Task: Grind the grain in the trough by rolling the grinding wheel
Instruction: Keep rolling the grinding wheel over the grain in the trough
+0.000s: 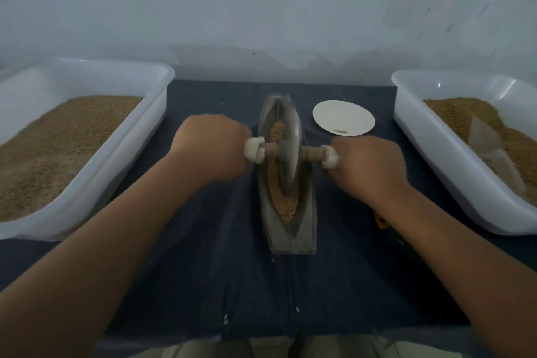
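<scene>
Gripping axle (312, 152) | left hand (209, 148) fingers curled round it | right hand (369, 166) same | grinding wheel (289, 154) in trough (305, 232)

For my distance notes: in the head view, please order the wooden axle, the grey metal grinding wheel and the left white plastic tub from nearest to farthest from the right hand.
1. Wooden axle: held in the right hand.
2. Grey metal grinding wheel: centre, to its left.
3. Left white plastic tub: far left edge.
</scene>
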Motion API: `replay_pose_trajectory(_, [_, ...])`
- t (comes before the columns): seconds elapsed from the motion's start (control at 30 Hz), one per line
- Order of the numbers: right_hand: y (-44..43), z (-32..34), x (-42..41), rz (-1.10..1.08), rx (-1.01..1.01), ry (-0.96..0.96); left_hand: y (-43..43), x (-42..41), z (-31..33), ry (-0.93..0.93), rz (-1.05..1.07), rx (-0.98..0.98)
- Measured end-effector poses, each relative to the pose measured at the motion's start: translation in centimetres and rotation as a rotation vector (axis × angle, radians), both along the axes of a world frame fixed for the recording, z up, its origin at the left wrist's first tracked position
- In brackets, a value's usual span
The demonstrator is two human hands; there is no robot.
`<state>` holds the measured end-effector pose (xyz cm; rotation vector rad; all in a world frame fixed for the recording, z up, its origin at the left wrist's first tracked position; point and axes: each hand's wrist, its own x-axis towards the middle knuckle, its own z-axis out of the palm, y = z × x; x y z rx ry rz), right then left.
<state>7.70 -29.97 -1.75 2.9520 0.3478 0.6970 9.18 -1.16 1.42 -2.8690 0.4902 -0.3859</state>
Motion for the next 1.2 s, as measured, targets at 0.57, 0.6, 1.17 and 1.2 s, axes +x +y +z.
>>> replay_pose_trajectory(0.57, [1.0,0.8,2.2,-0.019,0.014,0.013,-0.2,2.0,0.1,0.018,0.042,-0.042])
replay_pose_trajectory(0.6, [0.5,0.5,0.9,0.000,-0.010,0.001,0.2,0.6,-0.5,-0.011,0.015,-0.041])
replay_pose_trajectory(1.17, [1.5,2.2,3.0,-0.006,-0.064,0.007,0.3,1.8,-0.8,0.015,0.080,-0.131])
replay_pose_trajectory(1.2, [1.1,1.7,1.6,0.012,-0.063,0.004,0.6,0.6,-1.1,-0.007,0.054,-0.112])
